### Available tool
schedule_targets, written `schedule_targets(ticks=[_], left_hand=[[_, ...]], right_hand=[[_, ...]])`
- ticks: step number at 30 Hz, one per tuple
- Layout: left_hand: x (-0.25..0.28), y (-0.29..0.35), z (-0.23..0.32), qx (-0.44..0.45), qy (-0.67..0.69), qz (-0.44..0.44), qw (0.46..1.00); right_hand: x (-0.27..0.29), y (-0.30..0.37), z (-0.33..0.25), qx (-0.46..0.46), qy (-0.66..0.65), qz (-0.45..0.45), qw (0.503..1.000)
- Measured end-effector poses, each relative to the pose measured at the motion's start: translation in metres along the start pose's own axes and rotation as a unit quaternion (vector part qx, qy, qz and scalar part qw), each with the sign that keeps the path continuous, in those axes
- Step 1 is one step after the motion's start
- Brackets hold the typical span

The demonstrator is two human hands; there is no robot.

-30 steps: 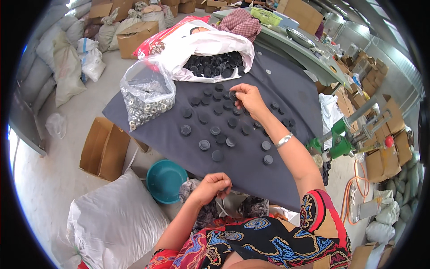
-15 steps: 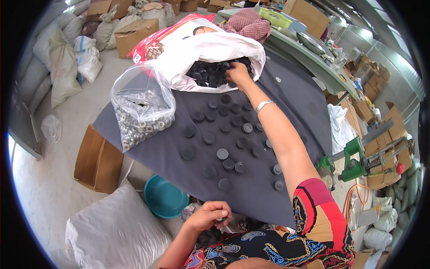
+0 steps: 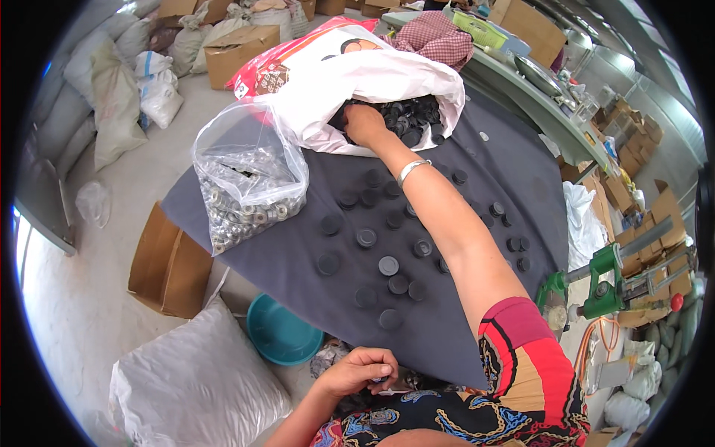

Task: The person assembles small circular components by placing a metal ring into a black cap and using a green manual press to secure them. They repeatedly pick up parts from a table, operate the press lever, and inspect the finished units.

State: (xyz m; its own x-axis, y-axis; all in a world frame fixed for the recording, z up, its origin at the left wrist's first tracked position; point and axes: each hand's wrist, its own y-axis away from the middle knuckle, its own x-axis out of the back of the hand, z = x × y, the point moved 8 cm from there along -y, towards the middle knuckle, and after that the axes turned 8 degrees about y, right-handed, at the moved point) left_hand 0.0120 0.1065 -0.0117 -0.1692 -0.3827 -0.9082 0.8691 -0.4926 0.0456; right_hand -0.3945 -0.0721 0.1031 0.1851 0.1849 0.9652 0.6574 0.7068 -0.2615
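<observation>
My right hand reaches across the table into the mouth of a white and red sack. Its fingers are hidden among the round black caps inside. Many similar black caps lie scattered over the dark cloth. Close to my body, at the near edge of the cloth, my left hand is closed, thumb against fingers. A small dark bit shows within its grip, too hidden to name. A clear plastic bag of small metal parts stands on the cloth, left of the sack.
A teal basin, an open cardboard box and a stuffed white sack are on the floor at left. On the right stands a green hand press with a red knob. A long table holding trays runs behind.
My right hand has moved left inside the sack's mouth, uncovering more black caps at its right. My left hand stays closed near my body. The whole view has shifted slightly.
</observation>
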Motion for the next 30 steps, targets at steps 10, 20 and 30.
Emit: schedule_targets(ticks=[10,20,30], left_hand=[[0.001,-0.001,-0.001,-0.019,0.009,-0.008,1.000],[0.005,-0.002,-0.002,-0.023,0.007,-0.014,1.000],[0.003,-0.001,-0.003,-0.024,-0.002,-0.008,1.000]], right_hand=[[0.024,0.020,0.009,0.085,-0.028,0.140,0.986],[0.029,0.046,0.013,0.147,0.041,0.212,0.965],[0.045,0.075,0.023,0.166,-0.056,0.229,0.958]])
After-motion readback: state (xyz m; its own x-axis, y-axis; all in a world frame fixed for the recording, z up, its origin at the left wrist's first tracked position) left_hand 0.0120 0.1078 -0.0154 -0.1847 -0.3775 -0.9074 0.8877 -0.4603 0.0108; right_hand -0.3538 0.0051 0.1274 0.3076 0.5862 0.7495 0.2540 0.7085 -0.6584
